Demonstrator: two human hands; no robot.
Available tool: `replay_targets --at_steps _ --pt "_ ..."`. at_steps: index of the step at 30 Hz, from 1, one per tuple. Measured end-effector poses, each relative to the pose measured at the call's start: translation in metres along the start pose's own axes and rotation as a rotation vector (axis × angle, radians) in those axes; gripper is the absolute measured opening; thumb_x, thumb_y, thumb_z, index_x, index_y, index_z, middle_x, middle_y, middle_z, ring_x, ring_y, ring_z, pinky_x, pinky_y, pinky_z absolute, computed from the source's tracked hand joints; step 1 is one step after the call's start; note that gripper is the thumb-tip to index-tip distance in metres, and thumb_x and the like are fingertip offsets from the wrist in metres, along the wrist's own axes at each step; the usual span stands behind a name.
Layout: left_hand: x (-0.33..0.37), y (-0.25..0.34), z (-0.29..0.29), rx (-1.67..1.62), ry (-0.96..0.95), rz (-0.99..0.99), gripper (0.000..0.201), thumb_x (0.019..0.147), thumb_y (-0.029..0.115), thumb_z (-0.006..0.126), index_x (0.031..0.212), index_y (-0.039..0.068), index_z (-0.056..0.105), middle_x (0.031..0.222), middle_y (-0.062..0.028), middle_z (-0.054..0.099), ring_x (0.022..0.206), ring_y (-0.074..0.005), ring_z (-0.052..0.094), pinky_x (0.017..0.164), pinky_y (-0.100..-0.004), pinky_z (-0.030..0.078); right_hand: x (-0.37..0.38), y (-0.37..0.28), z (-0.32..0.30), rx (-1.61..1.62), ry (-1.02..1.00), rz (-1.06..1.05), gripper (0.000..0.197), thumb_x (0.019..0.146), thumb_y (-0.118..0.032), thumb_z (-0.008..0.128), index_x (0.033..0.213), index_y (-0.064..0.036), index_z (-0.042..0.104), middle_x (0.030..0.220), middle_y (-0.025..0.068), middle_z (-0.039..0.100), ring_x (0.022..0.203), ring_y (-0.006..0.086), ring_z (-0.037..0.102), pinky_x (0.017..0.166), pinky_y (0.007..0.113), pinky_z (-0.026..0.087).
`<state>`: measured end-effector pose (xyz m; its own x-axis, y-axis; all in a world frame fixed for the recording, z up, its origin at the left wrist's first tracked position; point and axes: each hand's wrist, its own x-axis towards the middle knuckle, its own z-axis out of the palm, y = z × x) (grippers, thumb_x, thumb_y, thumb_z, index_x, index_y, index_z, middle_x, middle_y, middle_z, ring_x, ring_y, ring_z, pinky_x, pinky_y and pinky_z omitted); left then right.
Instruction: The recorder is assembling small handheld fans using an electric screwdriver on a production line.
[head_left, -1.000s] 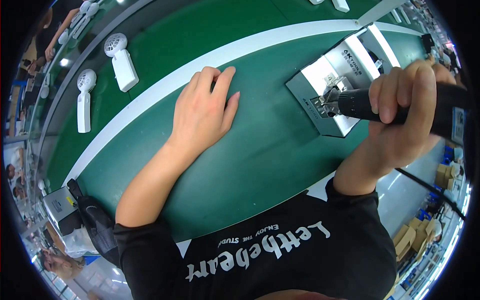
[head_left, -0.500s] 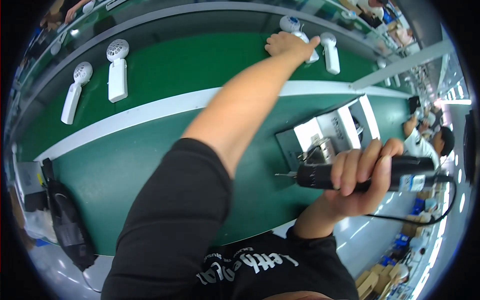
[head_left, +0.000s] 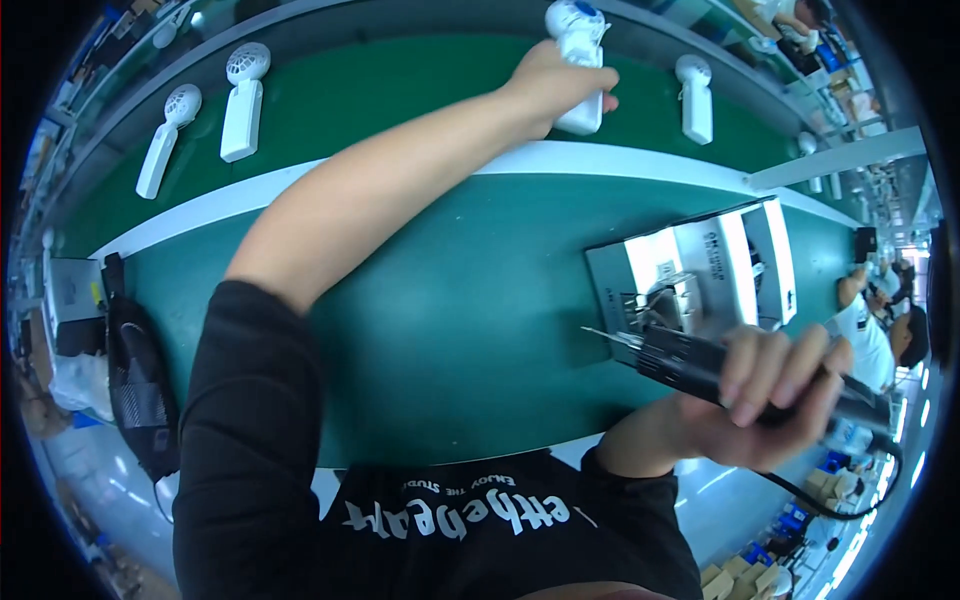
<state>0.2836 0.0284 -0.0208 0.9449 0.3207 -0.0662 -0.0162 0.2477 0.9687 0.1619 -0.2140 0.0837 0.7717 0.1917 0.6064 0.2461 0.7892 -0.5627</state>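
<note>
On the green belt [head_left: 380, 90] at the far side, my left hand [head_left: 552, 88] is closed round the handle of a white handheld fan [head_left: 580, 118]. The fan's round head, with a blue centre, points away from me. My right hand [head_left: 780, 385] grips a black corded electric screwdriver [head_left: 690, 365] at the right, its thin metal bit pointing left over the green bench. Just behind the screwdriver stands a black-and-white box [head_left: 705, 255] with a metal fitting [head_left: 675, 300] on its near left part. My right fingers hide part of the tool's body.
Two white handheld fans, one [head_left: 242, 115] and another [head_left: 160, 150], lie on the belt at the left; another fan [head_left: 697, 105] lies at the right. A white rail [head_left: 640, 160] divides belt from bench. A black bag [head_left: 140, 390] is at the left edge. A co-worker [head_left: 875, 325] sits at the right.
My left hand has wrapped round the fan's handle and drawn the fan slightly nearer. The screwdriver has swung lower at its cord end. The whole view has shifted somewhat.
</note>
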Motion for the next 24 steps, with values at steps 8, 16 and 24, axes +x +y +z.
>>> replay_targets --at_steps 8,16,24 --pt "-0.241 -0.007 -0.024 -0.116 -0.112 -0.195 0.026 0.101 0.025 0.049 0.113 0.002 0.045 0.093 -0.0075 0.060 0.077 -0.0137 0.063 0.066 -0.0281 0.052 -0.023 -0.002 0.015 0.190 0.022 -0.218 0.017 0.085 -0.016 0.064 0.087 -0.0058 0.050 0.065 -0.0019 0.049 0.047 0.0063 0.050 0.049 0.020 0.042" --pt "-0.275 0.002 -0.046 0.006 -0.247 -0.145 0.027 0.102 0.019 0.046 0.120 0.000 0.041 0.094 -0.0061 0.059 0.078 -0.0116 0.062 0.067 -0.0267 0.050 -0.045 0.031 0.076 -0.088 -0.153 -0.053 0.019 0.082 -0.019 0.068 0.086 -0.0070 0.054 0.063 -0.0033 0.051 0.048 0.0062 0.053 0.051 0.020 0.044" --pt "-0.278 0.005 -0.044 0.008 -0.248 -0.141 0.027 0.102 0.018 0.046 0.120 -0.001 0.042 0.089 -0.0064 0.060 0.075 -0.0106 0.061 0.065 -0.0270 0.050 -0.049 0.040 0.090 -0.190 -0.140 -0.074 0.019 0.086 -0.023 0.064 0.089 -0.0075 0.055 0.068 -0.0036 0.051 0.050 0.0066 0.052 0.050 0.021 0.042"
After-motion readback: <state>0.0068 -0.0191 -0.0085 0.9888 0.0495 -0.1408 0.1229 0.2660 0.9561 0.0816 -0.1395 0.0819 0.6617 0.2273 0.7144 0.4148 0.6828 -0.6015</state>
